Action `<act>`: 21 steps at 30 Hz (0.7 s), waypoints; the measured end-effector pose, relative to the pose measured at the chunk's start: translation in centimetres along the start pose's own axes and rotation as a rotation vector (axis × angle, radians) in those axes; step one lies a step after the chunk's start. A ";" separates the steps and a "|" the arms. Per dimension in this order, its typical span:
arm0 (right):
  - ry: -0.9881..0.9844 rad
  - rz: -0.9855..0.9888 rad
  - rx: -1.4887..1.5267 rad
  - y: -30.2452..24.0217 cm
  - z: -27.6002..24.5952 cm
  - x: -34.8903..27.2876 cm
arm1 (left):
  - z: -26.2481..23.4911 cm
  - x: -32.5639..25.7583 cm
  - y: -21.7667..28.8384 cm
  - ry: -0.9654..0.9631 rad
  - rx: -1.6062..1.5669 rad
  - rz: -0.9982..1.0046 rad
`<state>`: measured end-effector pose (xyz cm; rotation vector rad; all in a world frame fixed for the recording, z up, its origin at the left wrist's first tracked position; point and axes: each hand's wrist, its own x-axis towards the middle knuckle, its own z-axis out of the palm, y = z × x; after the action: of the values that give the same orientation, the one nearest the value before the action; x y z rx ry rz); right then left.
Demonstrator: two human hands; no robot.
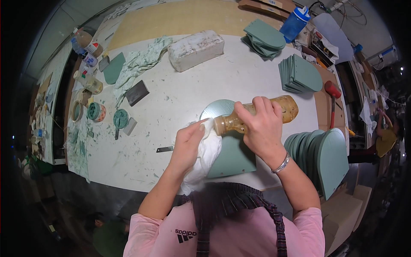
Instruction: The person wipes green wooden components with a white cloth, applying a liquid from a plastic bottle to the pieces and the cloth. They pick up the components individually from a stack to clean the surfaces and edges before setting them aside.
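My right hand (264, 128) is wrapped round a stained, yellowish bottle (286, 108), which lies tipped on its side with its neck to the left. The bottle's mouth meets a white cloth (206, 156) that my left hand (188, 143) grips, bunched up. Beneath both is a green panel (235, 160) with a rounded far end, flat on the white table (141, 158). Whether liquid is coming out cannot be made out. Just left of the cloth, a dark blade-like tool (164, 149) lies on the table, partly covered.
Stacked green panels (332, 158) stand at right, with more stacks (299, 73) (263, 38) farther back. A red mallet (332, 90) lies beyond them. A white block (196, 49) sits at the back. On the left are a dark sanding block (137, 93), a putty tub (121, 118) and bottles (88, 82).
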<state>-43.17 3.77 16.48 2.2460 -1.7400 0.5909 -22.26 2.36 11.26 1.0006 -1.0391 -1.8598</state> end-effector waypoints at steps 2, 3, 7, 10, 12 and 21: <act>-0.003 -0.003 -0.007 0.0 -0.2 0.0 | 0.0 0.0 0.0 -0.002 0.003 -0.013; -0.005 -0.006 -0.013 0.0 -0.3 0.0 | 0.1 0.0 0.0 -0.002 0.003 -0.014; -0.012 0.000 -0.025 0.1 -0.4 0.1 | 0.1 -0.2 0.1 -0.015 -0.004 -0.045; -0.017 0.018 0.004 0.4 -0.1 -0.1 | 0.3 -0.4 0.4 -0.019 0.007 -0.048; -0.019 0.027 0.033 0.8 0.2 -0.4 | 0.4 -0.6 0.5 -0.021 0.014 -0.049; 0.279 0.639 0.637 7.7 3.9 -2.6 | -1.5 0.3 1.9 0.100 0.636 0.198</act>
<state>-50.45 2.38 11.41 1.7293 -2.3307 1.7028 -20.62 0.96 12.31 1.2723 -1.6517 -1.3205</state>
